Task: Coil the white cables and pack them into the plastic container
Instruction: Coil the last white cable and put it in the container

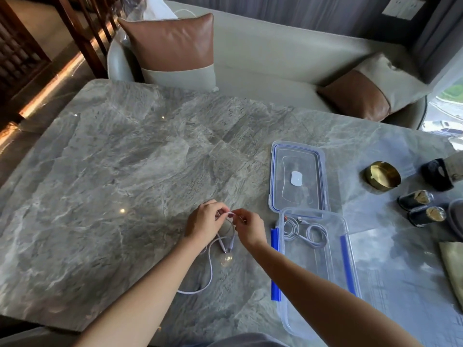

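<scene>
Near the table's front edge, left of the container, the white cable [213, 259] is pinched at its top by both hands: left hand [204, 222] and right hand [248, 227] each have fingers closed on a small loop, probably starting a coil, while the rest trails slack from the hands toward the front edge. Plastic container [350, 259] sits open just right of the right hand, one coiled cable [307, 234] already in its far end, so the drop looks short. Its lid [298, 176] lies flat behind it on the table [125, 159], clear of the opening.
</scene>
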`<state>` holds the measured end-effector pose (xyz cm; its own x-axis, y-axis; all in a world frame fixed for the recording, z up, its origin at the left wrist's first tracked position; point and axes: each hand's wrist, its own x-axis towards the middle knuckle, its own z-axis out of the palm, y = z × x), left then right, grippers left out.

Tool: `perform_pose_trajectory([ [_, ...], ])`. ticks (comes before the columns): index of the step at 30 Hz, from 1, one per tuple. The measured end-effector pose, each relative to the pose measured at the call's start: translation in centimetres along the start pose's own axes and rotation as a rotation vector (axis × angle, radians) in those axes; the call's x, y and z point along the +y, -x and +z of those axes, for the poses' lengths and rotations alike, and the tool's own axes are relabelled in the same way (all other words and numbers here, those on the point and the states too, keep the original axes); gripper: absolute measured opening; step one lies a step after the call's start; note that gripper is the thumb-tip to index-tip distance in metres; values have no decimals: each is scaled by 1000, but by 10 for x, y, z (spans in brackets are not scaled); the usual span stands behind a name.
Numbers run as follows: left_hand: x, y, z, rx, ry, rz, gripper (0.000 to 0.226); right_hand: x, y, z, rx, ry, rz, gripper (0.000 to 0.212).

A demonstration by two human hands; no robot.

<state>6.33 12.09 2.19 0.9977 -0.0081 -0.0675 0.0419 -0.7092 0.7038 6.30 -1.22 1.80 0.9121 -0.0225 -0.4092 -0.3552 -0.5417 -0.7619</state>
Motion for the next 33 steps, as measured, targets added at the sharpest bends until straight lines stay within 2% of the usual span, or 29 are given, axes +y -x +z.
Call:
perform_pose_trajectory([
  [2,1,0,-3,-5,8,-8,1,-3,-2,-6,-1,-22,-55,20],
  [9,4,10,-19,31,151,-96,16,-17,-8,-22,-34,-90,-175,14],
  [14,17,14,-32,128,306,-142,11,-13,-3,-26,-133,-33,-160,11],
  [16,22,16,-36,106,327,-125,11,-11,0,-25,-195,13,-141,20],
  [20,24,22,-41,72,362,-120,14,-15,8,-26,-291,-77,-139,19],
  [23,20,22,-47,80,414,-174,13,-22,13,-32,-261,-182,-181,14],
  [27,11,23,-56,-50,339,-231,12,-33,11,-45,-210,-322,-212,10],
  [29,12,21,-58,-34,358,-255,11,-37,9,-47,-153,-256,-277,9],
  [33,31,15,-60,102,567,-308,9,-45,15,-45,2,-119,-429,2],
])
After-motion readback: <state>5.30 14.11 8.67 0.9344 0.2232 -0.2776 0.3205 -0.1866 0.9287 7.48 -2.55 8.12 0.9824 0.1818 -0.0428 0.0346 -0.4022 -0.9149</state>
